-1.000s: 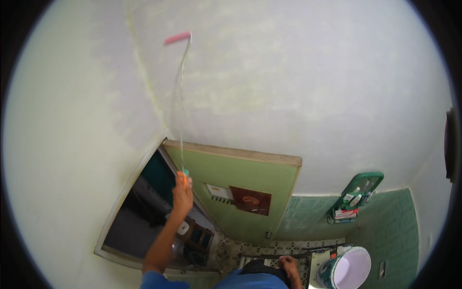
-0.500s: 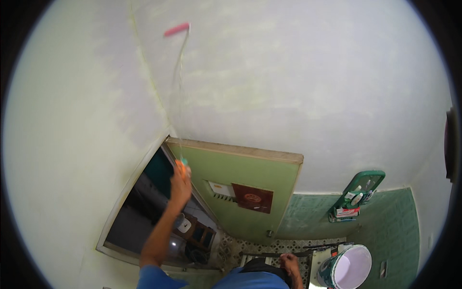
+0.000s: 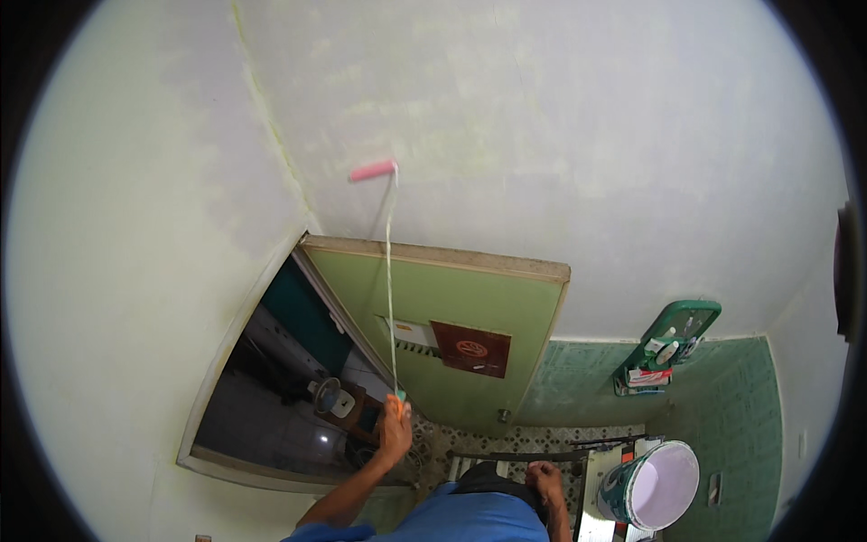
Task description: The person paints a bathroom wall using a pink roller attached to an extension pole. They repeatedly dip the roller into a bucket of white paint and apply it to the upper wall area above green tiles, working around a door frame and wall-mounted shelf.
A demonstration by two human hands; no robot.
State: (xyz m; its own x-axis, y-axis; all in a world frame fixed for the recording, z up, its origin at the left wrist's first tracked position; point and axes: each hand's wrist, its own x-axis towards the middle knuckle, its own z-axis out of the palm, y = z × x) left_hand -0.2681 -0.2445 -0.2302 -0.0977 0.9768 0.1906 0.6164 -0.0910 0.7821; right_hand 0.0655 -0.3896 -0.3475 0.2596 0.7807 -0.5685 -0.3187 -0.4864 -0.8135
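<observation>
My left hand point(image 3: 395, 435) is closed around the orange handle of a paint roller point(image 3: 373, 171). Its long pale rod runs upward past the green door, and the pink sleeve lies against the white wall just above the door's top edge. Patchy pale paint covers the wall point(image 3: 470, 117) around the sleeve. Low by my right hip, my right hand point(image 3: 545, 481) has its fingers curled in; whatever they may hold is hidden. Close to its right stands a paint bucket point(image 3: 679, 465) with pale lilac paint inside.
The green door point(image 3: 461, 298) stands open beside a doorway into a dark room. On the right wall hangs a green-framed mirror shelf point(image 3: 666, 348) with toiletries, above green tiles point(image 3: 578, 388). Patterned floor tiles and a ladder-like frame point(image 3: 591, 483) are below me.
The roller sleeve has come down the wall and slightly right, nearer the door top. My left hand has lowered with the handle, moving right. My right hand stays by my hip.
</observation>
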